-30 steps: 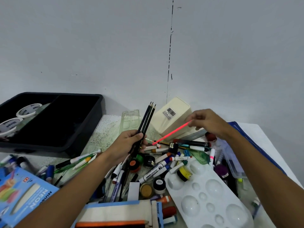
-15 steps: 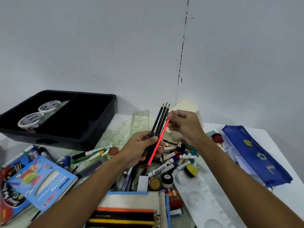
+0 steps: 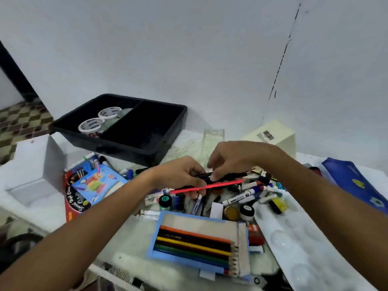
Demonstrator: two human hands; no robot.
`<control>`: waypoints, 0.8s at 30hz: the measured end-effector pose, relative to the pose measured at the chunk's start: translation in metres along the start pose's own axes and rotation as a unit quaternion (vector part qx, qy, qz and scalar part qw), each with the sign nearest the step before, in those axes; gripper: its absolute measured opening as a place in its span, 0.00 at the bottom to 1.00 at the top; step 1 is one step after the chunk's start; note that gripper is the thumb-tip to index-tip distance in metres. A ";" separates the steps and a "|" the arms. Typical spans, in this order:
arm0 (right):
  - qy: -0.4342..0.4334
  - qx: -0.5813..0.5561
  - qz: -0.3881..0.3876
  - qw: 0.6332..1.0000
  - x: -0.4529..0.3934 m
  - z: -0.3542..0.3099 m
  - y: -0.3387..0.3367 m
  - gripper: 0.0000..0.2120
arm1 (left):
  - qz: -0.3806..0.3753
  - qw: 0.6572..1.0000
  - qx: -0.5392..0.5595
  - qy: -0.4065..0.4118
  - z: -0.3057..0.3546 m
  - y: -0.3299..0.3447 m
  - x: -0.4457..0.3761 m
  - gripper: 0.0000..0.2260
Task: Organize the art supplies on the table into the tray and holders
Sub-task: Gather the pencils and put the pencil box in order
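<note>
The left hand point(image 3: 180, 175) holds a thin bunch of black pencils point(image 3: 228, 176) and one bright red pencil point(image 3: 206, 186), fingers curled round them. The sticks lie almost flat above the messy pile on the speckled worktop point(image 3: 189, 143). The right hand point(image 3: 235, 158) pinches the black pencils from above with bent fingers. Behind sits a black plastic tray point(image 3: 168, 131) with two parts; round white tape rolls point(image 3: 91, 125) lie in its left part. A clear plastic holder point(image 3: 213, 139) stands beside it, near a cream box point(image 3: 279, 135). In front lies a flat blue case of colored pencils point(image 3: 195, 244), and a smooth white paint palette point(image 3: 304, 248) with round dips.
</note>
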State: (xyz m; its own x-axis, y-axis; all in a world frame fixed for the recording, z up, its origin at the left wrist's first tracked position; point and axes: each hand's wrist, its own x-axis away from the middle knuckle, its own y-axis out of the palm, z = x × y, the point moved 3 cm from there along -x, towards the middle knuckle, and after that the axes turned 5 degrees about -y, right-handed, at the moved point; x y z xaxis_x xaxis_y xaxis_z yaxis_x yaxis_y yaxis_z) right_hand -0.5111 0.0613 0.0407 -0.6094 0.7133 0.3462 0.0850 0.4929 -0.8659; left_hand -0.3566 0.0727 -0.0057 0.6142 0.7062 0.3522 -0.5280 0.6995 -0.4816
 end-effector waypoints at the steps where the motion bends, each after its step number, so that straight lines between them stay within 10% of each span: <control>1: 0.009 -0.015 -0.069 0.997 -0.007 -0.003 0.005 0.16 | -0.010 1.000 -0.021 -0.003 0.000 -0.003 0.005 0.04; 9: 0.015 -0.344 -0.230 0.910 -0.029 -0.015 0.052 0.09 | -0.074 0.996 -0.030 -0.033 -0.018 -0.021 0.032 0.06; 14: 0.005 -0.441 -0.249 0.863 -0.020 -0.011 0.071 0.07 | 0.059 0.993 -0.096 -0.037 -0.054 -0.038 0.057 0.19; 24: 0.050 -0.403 -0.276 0.871 -0.009 -0.015 0.103 0.10 | 0.058 0.965 -0.253 -0.031 -0.111 0.007 0.085 0.45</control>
State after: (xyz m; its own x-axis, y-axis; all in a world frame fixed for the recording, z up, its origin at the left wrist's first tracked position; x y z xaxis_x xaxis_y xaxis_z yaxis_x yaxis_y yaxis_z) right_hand -0.4857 0.1132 -0.0460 -0.6649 0.2769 0.6937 0.3514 0.9355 -0.0367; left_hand -0.2429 0.1250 -0.0682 0.5232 0.7928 0.3125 -0.2280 0.4836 -0.8451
